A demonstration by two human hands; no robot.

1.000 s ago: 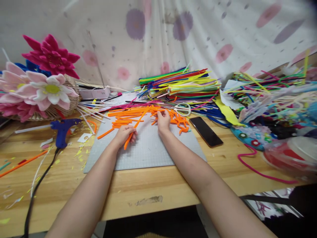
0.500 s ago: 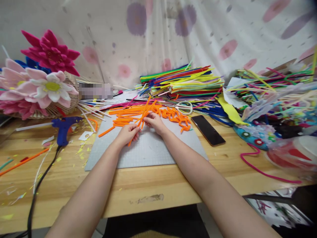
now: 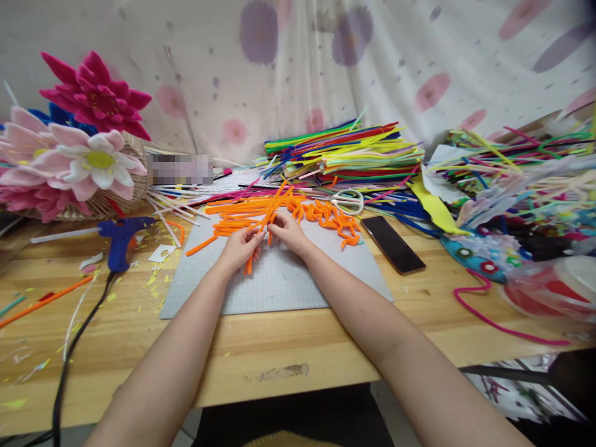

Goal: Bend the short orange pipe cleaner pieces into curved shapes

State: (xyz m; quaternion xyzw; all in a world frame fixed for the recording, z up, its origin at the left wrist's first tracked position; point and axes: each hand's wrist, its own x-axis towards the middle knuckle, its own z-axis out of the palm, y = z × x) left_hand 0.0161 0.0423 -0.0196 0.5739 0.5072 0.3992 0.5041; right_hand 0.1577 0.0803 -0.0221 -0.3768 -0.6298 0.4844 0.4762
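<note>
Pinching fuzzy orange stems [image 3: 248,268] between thumb and fingers, the left hand [image 3: 242,248] has them clamped over the middle of the grey mat [image 3: 274,295], their lower ends poking out on the near side and their upper lengths slanting far and right. The right hand [image 3: 288,233] is just beside it, its fingertips together on an orange length whose short end shows below them; whether this is a separate stem is hard to tell. Holding both hands so close probably keeps the thin, bendy lengths steady and lined up. Straight orange stems [image 3: 233,214] lie side by side at the mat's far left, likely for easy picking, while crinkled orange pieces [image 3: 330,217] sit apart at its far right, perhaps so the two kinds do not mix. The near part of the mat seems left as working room. Scissors [image 3: 361,203] lie beyond the crinkled pieces, and a blue glue gun [image 3: 118,242] rests left of the mat, presumably within reach.
</note>
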